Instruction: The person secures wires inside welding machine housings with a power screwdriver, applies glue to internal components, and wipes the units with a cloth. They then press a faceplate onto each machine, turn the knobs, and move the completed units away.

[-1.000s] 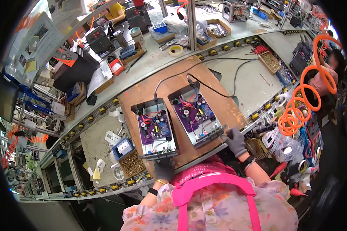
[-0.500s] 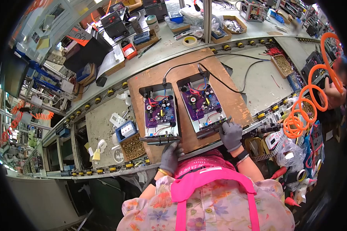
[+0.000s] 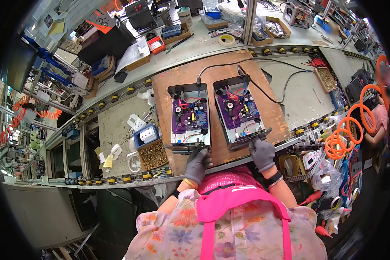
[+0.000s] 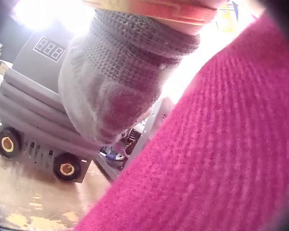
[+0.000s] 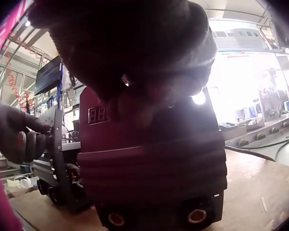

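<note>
Two open-topped welding machines stand side by side on a brown board (image 3: 273, 117), a left machine (image 3: 189, 115) and a right machine (image 3: 239, 108). Inside each is a purple circuit board with red and blue wires. The left front panel (image 4: 43, 101) shows a digital display, ribs and two round sockets. My gloved left hand (image 3: 198, 165) touches this panel right of the display, fingers bent in the right wrist view. At the right machine's front panel (image 5: 154, 168), my gloved right hand (image 3: 262, 154) has its bunched fingertips beside the display. I cannot tell what either hand pinches there.
Black cables (image 3: 271, 97) run from the backs of both machines across the board. A box of small metal parts (image 3: 153, 156) and a blue tray (image 3: 146, 135) sit to the left. Rollers (image 3: 130, 90) line the track. An orange coiled hose (image 3: 344, 138) hangs at right.
My left hand has risen from below the left machine's front edge to its right front corner. The right hand has shifted from the right machine's corner inward along its front. The head view has swung.
</note>
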`<state>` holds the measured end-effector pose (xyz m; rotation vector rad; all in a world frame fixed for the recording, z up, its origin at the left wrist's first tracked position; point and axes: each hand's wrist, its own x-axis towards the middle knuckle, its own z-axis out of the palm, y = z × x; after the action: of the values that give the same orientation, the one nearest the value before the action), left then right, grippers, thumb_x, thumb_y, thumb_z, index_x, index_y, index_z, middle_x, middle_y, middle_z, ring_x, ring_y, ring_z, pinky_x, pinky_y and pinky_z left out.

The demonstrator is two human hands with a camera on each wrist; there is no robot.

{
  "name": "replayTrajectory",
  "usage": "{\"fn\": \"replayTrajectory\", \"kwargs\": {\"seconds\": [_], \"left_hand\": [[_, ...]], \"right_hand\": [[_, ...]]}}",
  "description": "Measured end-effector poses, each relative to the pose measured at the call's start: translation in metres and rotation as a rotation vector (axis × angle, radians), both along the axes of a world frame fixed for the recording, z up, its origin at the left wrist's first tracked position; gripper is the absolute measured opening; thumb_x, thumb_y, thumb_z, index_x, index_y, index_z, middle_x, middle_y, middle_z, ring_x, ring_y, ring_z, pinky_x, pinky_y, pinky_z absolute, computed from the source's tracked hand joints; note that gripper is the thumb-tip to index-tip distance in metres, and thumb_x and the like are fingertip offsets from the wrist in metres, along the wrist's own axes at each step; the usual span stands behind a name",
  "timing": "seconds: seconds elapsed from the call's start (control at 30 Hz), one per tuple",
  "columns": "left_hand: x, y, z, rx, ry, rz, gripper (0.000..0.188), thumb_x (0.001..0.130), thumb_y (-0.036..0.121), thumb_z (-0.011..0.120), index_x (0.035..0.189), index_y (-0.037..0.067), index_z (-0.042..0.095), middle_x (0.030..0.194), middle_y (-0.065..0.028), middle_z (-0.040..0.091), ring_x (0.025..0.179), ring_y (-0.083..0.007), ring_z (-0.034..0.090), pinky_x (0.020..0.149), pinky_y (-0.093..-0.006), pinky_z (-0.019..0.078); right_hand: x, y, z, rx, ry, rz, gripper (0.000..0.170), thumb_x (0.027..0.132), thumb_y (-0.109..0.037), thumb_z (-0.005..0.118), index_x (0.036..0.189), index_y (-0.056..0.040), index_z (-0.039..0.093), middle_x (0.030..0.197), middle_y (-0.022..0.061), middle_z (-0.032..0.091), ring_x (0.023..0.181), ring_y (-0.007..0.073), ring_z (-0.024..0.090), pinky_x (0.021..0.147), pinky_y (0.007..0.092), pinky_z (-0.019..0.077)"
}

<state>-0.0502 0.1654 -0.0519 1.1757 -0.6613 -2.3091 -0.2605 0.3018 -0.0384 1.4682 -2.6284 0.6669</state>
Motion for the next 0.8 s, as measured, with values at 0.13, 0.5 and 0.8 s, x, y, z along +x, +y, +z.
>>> {"fn": "replayTrajectory", "kwargs": {"seconds": [0.13, 0.5, 0.8], "left_hand": [[0.011, -0.004, -0.007, -0.121, -0.029, 0.015, 0.018, 0.084, 0.018, 0.065, 0.093, 0.006, 0.057, 0.072, -0.0006, 0.055, 0.058, -0.01, 0.053, 0.052, -0.025, 0.0482], [0.019, -0.01, -0.019, 0.297, 0.462, -0.018, 0.019, 0.092, 0.028, 0.053, 0.1, 0.013, 0.061, 0.08, 0.0035, 0.059, 0.066, -0.0095, 0.049, 0.058, -0.0246, 0.0399], [0.018, -0.012, -0.008, 0.093, 0.298, -0.118, 0.02, 0.09, 0.026, 0.056, 0.104, 0.012, 0.059, 0.084, 0.0037, 0.057, 0.072, -0.0091, 0.049, 0.061, -0.0238, 0.0396]], "right_hand": [[0.004, -0.002, -0.003, 0.008, 0.112, 0.009, 0.026, 0.081, -0.027, 0.059, 0.064, -0.0085, 0.051, 0.055, 0.012, 0.054, 0.051, 0.0322, 0.056, 0.05, 0.0434, 0.0434], [-0.033, 0.123, -0.014, -0.349, -0.401, -0.362, 0.015, 0.08, -0.02, 0.061, 0.086, -0.0073, 0.065, 0.081, 0.0129, 0.065, 0.075, 0.0275, 0.064, 0.068, 0.0346, 0.05], [-0.121, 0.246, -0.061, 0.223, -0.06, -0.72, 0.069, 0.066, -0.026, 0.074, 0.125, -0.0035, 0.045, 0.129, 0.02, 0.046, 0.118, 0.036, 0.044, 0.101, 0.0436, 0.0322]]}}
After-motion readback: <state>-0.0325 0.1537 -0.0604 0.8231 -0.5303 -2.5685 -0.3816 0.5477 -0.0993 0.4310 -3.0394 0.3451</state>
